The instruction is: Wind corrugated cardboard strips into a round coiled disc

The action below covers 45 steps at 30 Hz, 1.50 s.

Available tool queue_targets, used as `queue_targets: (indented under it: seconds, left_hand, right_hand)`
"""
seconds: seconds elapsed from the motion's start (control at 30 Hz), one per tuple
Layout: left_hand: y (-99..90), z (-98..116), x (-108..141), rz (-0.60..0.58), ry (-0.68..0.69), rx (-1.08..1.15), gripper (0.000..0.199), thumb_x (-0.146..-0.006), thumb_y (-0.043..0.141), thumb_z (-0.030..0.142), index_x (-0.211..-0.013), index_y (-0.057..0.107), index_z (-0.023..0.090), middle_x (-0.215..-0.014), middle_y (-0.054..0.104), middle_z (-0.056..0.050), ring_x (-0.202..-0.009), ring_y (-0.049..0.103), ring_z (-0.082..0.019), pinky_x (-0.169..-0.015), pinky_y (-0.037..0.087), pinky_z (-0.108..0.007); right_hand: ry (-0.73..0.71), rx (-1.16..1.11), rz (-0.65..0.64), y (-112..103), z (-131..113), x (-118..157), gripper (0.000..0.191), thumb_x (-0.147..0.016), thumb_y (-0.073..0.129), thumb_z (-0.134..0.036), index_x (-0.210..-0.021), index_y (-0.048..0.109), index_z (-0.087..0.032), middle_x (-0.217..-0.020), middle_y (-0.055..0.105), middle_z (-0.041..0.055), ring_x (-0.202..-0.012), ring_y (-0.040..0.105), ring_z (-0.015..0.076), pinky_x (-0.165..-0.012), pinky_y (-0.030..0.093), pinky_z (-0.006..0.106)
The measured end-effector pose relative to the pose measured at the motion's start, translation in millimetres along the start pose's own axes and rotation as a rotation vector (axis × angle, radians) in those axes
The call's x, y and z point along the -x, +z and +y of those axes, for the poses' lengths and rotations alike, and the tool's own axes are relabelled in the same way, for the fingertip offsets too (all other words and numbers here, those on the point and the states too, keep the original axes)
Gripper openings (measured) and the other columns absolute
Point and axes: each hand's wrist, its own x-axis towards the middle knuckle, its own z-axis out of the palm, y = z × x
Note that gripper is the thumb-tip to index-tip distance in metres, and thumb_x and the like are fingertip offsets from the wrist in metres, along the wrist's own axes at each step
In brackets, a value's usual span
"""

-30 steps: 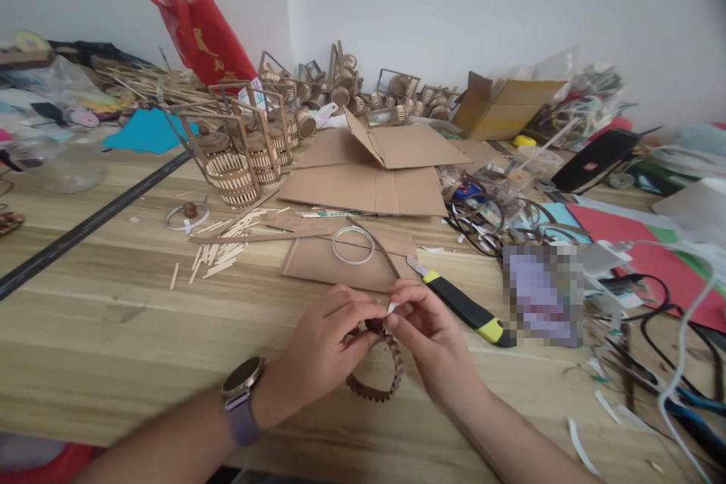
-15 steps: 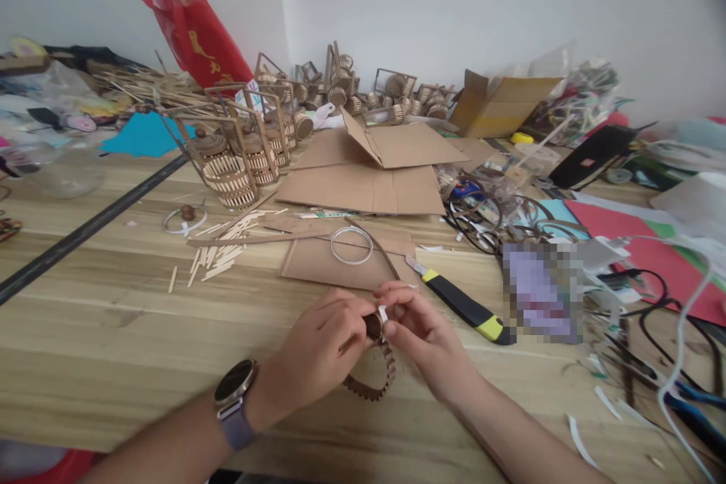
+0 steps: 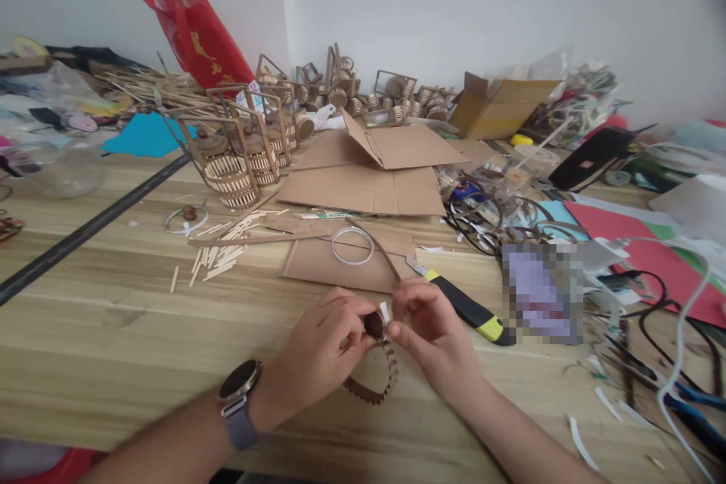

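My left hand [image 3: 326,333], with a watch [image 3: 239,382] on its wrist, pinches a notched brown strip [image 3: 371,395] at its coiled dark-brown end [image 3: 374,325]. The rest of the strip curves in a loop below my fingers, its toothed edge showing. A small white tab [image 3: 384,311] sticks up at the coil's edge. To its right, my right hand [image 3: 434,333] has its thumb tip against or very near the coil; its curled fingers stand apart from the thumb and from the tab. Just beyond the right hand lies a black and yellow utility knife [image 3: 462,302], its blade out.
A white ring [image 3: 352,262] lies on cardboard [image 3: 311,261] ahead of my hands. Pale sticks [image 3: 224,257] are scattered left of it. Small slatted baskets with tall handles [image 3: 232,180] stand behind them. Cables, pliers [image 3: 695,416] and coloured paper [image 3: 629,234] crowd the right.
My right fingers have come off the white tab and moved slightly right and up, opening away from the thumb. The left hand keeps its pinch and has barely moved.
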Motion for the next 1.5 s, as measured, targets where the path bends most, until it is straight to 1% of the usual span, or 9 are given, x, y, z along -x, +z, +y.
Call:
queue_targets:
  seconds: [0.07,0.13,0.53,0.83,0.97,1.13,1.23,1.33,1.5]
  left_hand:
    - [1.9,-1,1,0.011,-0.031,0.014,0.031,-0.086,0.06,0.007,-0.075,0.036,0.023,-0.093,0.071,-0.004,-0.084,0.065,-0.017,-0.07,0.051,-0.026]
    - [3.6,-2,1,0.015,-0.042,0.014,0.031,-0.086,0.06,0.008,-0.075,0.035,0.023,-0.092,0.07,-0.004,-0.083,0.065,-0.017,-0.07,0.051,-0.026]
    - [5.5,-1,2,0.023,-0.028,-0.049,0.032,-0.085,0.055,0.004,-0.07,0.034,0.023,-0.085,0.069,-0.004,-0.08,0.063,-0.016,-0.067,0.051,-0.026]
    - [4.7,-4,0,-0.039,-0.015,-0.187,0.024,-0.08,0.047,-0.003,-0.077,0.051,0.021,-0.083,0.068,-0.005,-0.077,0.062,-0.018,-0.068,0.052,-0.029]
    - [8.0,-4,0,-0.058,-0.055,-0.192,0.026,-0.076,0.044,-0.004,-0.078,0.051,0.021,-0.082,0.066,-0.004,-0.075,0.06,-0.018,-0.066,0.05,-0.029]
    - [8.0,1,-3,-0.121,-0.295,-0.024,0.021,-0.075,0.05,0.001,-0.072,0.045,0.022,-0.077,0.063,-0.003,-0.077,0.059,-0.019,-0.068,0.049,-0.029]
    - [4.8,1,-5,-0.13,-0.519,0.271,0.016,-0.079,0.05,0.007,-0.076,0.044,0.021,-0.091,0.066,-0.004,-0.086,0.062,-0.018,-0.077,0.05,-0.031]
    - [2.2,-3,-9,-0.115,-0.731,0.57,0.006,-0.084,0.055,0.019,-0.089,0.052,0.019,-0.094,0.066,-0.004,-0.088,0.064,-0.017,-0.078,0.051,-0.031]
    - [3.3,-11,-14,-0.083,-0.976,0.841,0.026,-0.065,0.079,0.027,-0.078,0.061,0.015,-0.075,0.064,0.0,-0.071,0.059,-0.014,-0.068,0.046,-0.026]
  right_hand:
    - [-0.088,0.096,0.021,1,-4,1,0.004,-0.087,0.069,-0.029,-0.085,0.068,-0.026,-0.078,0.058,0.0004,-0.073,0.057,0.0145,-0.066,0.049,0.026]
    - [-0.127,0.185,0.004,2,-8,1,0.006,-0.087,0.068,-0.026,-0.081,0.07,-0.025,-0.077,0.061,0.0019,-0.071,0.059,0.015,-0.063,0.051,0.026]
    - [-0.15,0.317,-0.035,3,-6,5,0.009,-0.09,0.065,-0.027,-0.097,0.068,-0.024,-0.083,0.07,0.0032,-0.075,0.067,0.0157,-0.066,0.055,0.025]
    - [-0.132,0.385,-0.156,-1,-4,-1,0.015,-0.093,0.061,-0.033,-0.102,0.065,-0.023,-0.082,0.069,0.0032,-0.075,0.066,0.0172,-0.067,0.054,0.026]
    - [-0.142,0.43,-0.175,-1,1,0,0.016,-0.093,0.06,-0.027,-0.108,0.063,-0.024,-0.084,0.068,0.0033,-0.077,0.066,0.0174,-0.068,0.055,0.026]
    - [-0.207,0.531,-0.147,0,6,3,0.024,-0.093,0.056,-0.017,-0.116,0.058,-0.024,-0.095,0.068,0.0057,-0.086,0.066,0.0182,-0.073,0.055,0.027]
    - [-0.223,0.561,-0.141,1,7,3,0.024,-0.093,0.054,-0.015,-0.116,0.057,-0.024,-0.094,0.067,0.0057,-0.084,0.065,0.0181,-0.072,0.055,0.028]
    - [-0.205,0.549,-0.158,2,6,4,0.022,-0.094,0.053,-0.018,-0.115,0.056,-0.024,-0.091,0.065,0.0045,-0.081,0.064,0.0174,-0.07,0.055,0.028]
    - [-0.222,0.5,-0.184,4,4,7,0.02,-0.097,0.05,-0.026,-0.117,0.055,-0.025,-0.09,0.065,0.0052,-0.079,0.063,0.0188,-0.069,0.055,0.03]
